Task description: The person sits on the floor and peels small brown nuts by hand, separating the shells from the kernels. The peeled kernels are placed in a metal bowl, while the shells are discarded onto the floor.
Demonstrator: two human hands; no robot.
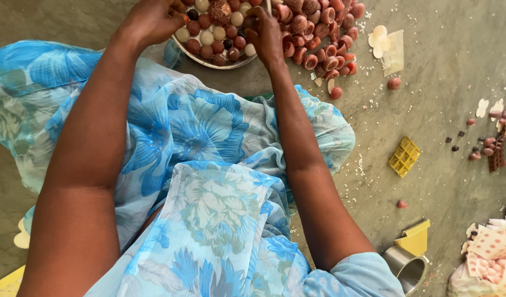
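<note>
A person seated on a grey concrete floor [445,49], seen from above, reaches both bare arms forward over a lap draped in blue floral cloth [209,165]. The left hand [151,21] is curled closed at the left rim of a round metal plate [209,61], fingertips pinching what looks like a small red piece at the plate's edge. The right hand [265,34] is closed around a thin pale stick [269,5] that rises out of view, over the plate's right side. Between the two hands, the plate holds dark red and cream round pieces [214,38] packed closely. Just right of the right hand lies a heap of small red clay cups [319,33]. Well away to the right are a yellow plastic grid [404,156], and nearer the person, a steel cup [407,269].
</note>
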